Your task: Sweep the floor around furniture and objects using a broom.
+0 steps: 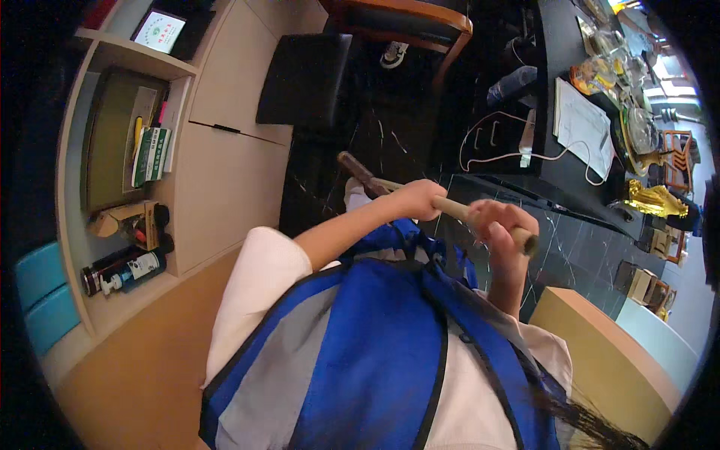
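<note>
Both of my hands grip a pale wooden pole [451, 208] that slants across the front of my blue vest [377, 349]. My left hand [421, 199] is closed around its middle. Nearer the pole's thick upper end, my right hand [503, 225] is wrapped around it, slightly blurred. The round tip pokes out past the right fingers. Beyond the left hand, the pole's far part is mostly hidden by my wrist. A dark brown rod-like piece [363, 173] shows there; whether it joins the pole, I cannot tell.
Shelves on the left hold books [152, 154] and a pump bottle [135, 273]. Ahead stand a black stool [306, 79] and a wooden-armed chair [416, 17], with a shoe beneath. A dark desk [568, 174] at right carries papers [582, 126], glassware and a trailing white cable [506, 159].
</note>
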Tool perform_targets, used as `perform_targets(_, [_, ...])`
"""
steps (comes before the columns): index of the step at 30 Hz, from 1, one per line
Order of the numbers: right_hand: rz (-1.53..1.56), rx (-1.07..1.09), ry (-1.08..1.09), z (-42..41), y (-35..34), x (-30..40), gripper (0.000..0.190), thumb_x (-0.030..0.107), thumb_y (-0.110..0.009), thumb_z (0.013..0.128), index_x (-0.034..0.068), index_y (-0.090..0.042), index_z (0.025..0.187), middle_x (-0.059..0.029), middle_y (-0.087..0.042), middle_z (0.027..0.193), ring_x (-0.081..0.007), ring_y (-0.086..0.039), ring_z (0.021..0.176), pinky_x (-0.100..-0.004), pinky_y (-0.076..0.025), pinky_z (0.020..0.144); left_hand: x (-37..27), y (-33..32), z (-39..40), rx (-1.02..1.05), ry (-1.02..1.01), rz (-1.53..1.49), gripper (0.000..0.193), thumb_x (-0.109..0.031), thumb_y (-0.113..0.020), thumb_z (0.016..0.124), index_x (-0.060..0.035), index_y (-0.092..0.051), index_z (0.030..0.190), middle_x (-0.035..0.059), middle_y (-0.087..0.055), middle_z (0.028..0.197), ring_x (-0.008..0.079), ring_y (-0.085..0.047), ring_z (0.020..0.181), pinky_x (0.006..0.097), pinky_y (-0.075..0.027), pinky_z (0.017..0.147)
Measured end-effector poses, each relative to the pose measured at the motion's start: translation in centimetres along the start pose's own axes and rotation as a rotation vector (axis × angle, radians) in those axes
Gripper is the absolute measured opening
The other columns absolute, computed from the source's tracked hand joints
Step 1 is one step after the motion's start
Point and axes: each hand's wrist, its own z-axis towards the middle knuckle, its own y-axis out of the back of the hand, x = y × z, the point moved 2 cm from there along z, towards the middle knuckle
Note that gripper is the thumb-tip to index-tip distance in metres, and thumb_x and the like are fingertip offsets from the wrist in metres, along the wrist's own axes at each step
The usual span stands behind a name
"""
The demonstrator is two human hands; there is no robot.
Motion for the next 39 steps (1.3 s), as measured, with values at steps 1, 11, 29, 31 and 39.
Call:
perform_targets(1, [0.004, -0.041, 0.014, -1.1, 0.9, 0.4, 0.020, 0.010, -0.063, 0.072, 0.004, -0.047, 0.061, -0.0064, -0.052, 0.059, -0.0179, -0.051, 0.058, -0.0391, -0.045, 0.076, -1.2, -0.6, 1.2, 0.132, 0.009, 0.040, 0.010, -0.015, -0.060, 0.063, -0.0069, -0.058, 0.068, 0.0146, -0.059, 0.072, 0.0321, -0.058, 0.070, 0.0410, -0.045, 0.061])
perform_targets(11, [-0.153, -0.504, 0.160, -3.0, 6.0, -0.1, 0.025, 0.009, -0.054, 0.082, 0.005, -0.042, 0.060, -0.0059, -0.049, 0.057, -0.0142, -0.048, 0.055, -0.0438, -0.044, 0.079, -2.7, -0.6, 11.0, 0.589, -0.280, 0.159, 0.012, -0.015, -0.059, 0.064, -0.0045, -0.059, 0.070, 0.0145, -0.060, 0.071, 0.0311, -0.058, 0.069, 0.0387, -0.044, 0.060])
perform_targets(29, [-0.128, -1.636, -0.058, 6.7, 3.1, -14.5, 0.019, 0.012, -0.040, 0.090, 0.007, -0.037, 0.072, -0.0039, -0.045, 0.068, -0.0146, -0.047, 0.072, -0.0373, -0.036, 0.089, 12.9, -0.4, 20.1, 0.512, -0.443, 0.152, 0.024, -0.030, -0.062, 0.071, -0.0107, -0.058, 0.057, 0.0116, -0.055, 0.059, 0.0317, -0.056, 0.067, 0.0409, -0.042, 0.064])
perform_targets(31, [-0.110, -1.606, 0.006, 7.0, 2.9, -13.5, 0.021, 0.010, -0.039, 0.090, 0.008, -0.036, 0.070, -0.0020, -0.039, 0.064, -0.0131, -0.042, 0.067, -0.0384, -0.035, 0.090, 11.5, -0.4, 19.9, 0.460, -0.450, 0.006, 0.026, -0.029, -0.061, 0.071, -0.0101, -0.056, 0.055, 0.0118, -0.055, 0.058, 0.0318, -0.055, 0.064, 0.0415, -0.042, 0.063])
perform_targets(39, [-0.224, -1.356, 0.153, 12.7, 6.0, -9.2, 0.022, 0.011, -0.047, 0.084, 0.006, -0.049, 0.062, -0.0038, -0.048, 0.057, -0.0153, -0.049, 0.057, -0.0413, -0.044, 0.081, 8.7, 6.1, 23.7, 0.424, -0.504, 0.142, 0.007, -0.021, -0.062, 0.064, -0.0135, -0.060, 0.064, 0.0065, -0.059, 0.065, 0.0283, -0.058, 0.068, 0.0403, -0.043, 0.065])
